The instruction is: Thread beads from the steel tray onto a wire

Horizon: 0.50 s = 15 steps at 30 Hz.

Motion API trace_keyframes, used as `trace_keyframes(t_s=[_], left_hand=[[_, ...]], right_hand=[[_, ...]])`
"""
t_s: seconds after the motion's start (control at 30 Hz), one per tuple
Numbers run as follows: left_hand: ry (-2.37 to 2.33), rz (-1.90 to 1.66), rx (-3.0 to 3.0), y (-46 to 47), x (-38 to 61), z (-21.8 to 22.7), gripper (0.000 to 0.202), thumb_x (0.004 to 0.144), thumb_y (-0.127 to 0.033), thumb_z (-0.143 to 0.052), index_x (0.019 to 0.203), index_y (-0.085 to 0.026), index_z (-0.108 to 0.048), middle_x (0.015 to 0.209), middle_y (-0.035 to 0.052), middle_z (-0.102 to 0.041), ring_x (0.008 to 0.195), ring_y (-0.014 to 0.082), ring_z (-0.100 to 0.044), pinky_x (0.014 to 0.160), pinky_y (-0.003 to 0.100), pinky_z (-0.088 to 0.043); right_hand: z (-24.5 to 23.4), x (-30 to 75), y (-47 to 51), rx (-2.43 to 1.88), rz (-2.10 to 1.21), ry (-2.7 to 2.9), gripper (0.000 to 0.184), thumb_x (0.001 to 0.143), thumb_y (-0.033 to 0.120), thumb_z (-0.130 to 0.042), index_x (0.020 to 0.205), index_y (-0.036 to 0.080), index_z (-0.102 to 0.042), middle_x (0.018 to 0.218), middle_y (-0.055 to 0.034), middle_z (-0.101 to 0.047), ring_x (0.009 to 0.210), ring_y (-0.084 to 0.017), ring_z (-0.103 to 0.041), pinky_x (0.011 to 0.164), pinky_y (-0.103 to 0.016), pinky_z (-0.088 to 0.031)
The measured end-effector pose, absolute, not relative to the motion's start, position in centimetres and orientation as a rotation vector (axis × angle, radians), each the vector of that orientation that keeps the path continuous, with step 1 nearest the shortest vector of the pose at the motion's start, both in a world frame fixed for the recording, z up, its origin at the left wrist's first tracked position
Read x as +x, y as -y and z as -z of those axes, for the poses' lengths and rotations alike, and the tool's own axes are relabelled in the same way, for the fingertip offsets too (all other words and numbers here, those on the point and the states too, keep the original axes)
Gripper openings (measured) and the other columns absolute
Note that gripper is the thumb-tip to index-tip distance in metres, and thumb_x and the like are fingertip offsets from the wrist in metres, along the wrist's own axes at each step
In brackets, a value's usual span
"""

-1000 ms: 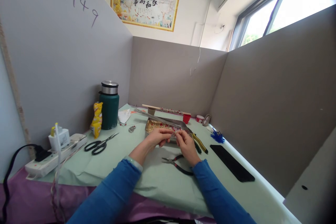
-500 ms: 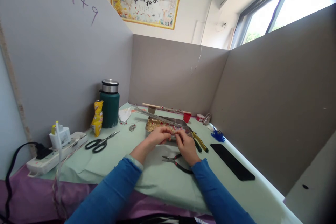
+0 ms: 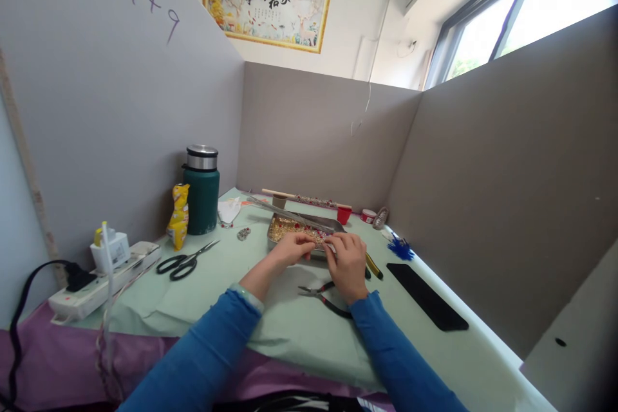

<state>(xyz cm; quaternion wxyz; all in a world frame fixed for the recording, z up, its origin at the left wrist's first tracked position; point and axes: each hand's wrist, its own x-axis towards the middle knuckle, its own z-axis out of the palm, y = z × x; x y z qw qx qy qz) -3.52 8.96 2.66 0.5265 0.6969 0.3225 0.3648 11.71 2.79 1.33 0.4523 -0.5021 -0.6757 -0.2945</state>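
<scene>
My left hand (image 3: 291, 249) is closed in a pinch just over the front edge of a metal tray (image 3: 271, 246) of gold and red beads (image 3: 295, 228). Close beside it, my right hand (image 3: 348, 264) pinches too, with its fingertips near the left ones. What lies between the fingers is too small to make out. Thin grey wires (image 3: 290, 214) lie slantwise across the tray. Small pliers (image 3: 318, 294) with dark handles rest on the table below my hands, partly behind my right wrist. Yellow-handled pliers (image 3: 373, 266) show to the right of my right hand.
Black-handled scissors (image 3: 186, 262), a green flask (image 3: 203, 199), a yellow packet (image 3: 178, 219) and a power strip (image 3: 103, 283) stand or lie at left. A black strip (image 3: 427, 296) and a blue tassel (image 3: 400, 248) are at right. Behind the tray, a beaded stick (image 3: 309, 199) spans small cups.
My right hand has turned and its fingers have lifted and spread a little to the right, covering more of the yellow-handled pliers. My left hand has barely moved.
</scene>
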Motion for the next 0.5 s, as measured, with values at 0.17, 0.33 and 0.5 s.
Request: trace_keyframes(t_s=[0.17, 0.33, 0.5], left_hand=[[-0.702, -0.911, 1.433, -9.0, -3.7, -2.9, 0.026, 0.072, -0.034, -0.061, 0.086, -0.012, -0.057, 0.052, -0.0039, -0.052, 0.029, 0.0017, -0.027, 0.032, 0.019, -0.011], [-0.650, -0.955, 1.382, -9.1, -3.7, -2.8, 0.028, 0.071, -0.034, -0.063, 0.086, -0.012, -0.055, 0.050, -0.0047, -0.051, 0.029, 0.0014, -0.027, 0.032, 0.019, -0.012], [-0.602, -0.893, 1.555, -8.7, -3.3, -2.3, 0.031, 0.071, -0.040, -0.062, 0.087, -0.013, -0.060, 0.054, -0.0032, -0.053, 0.031, 0.0016, -0.030, 0.032, 0.018, -0.014]], right_hand=[[-1.7, 11.1, -1.9, -1.085, 0.796, 1.697, 0.012, 0.083, 0.020, -0.052, 0.090, 0.021, -0.062, 0.095, -0.0072, -0.060, 0.094, -0.023, -0.047, 0.087, -0.040, -0.032], [-1.4, 10.6, -2.2, -1.112, 0.653, 1.798, 0.012, 0.084, 0.022, -0.051, 0.086, 0.020, -0.063, 0.086, -0.0063, -0.061, 0.089, -0.021, -0.049, 0.083, -0.037, -0.035], [-1.0, 10.8, -3.1, -1.114, 0.158, 1.549, 0.020, 0.086, 0.033, -0.048, 0.082, 0.018, -0.061, 0.083, -0.0061, -0.060, 0.077, -0.018, -0.053, 0.071, -0.030, -0.041]])
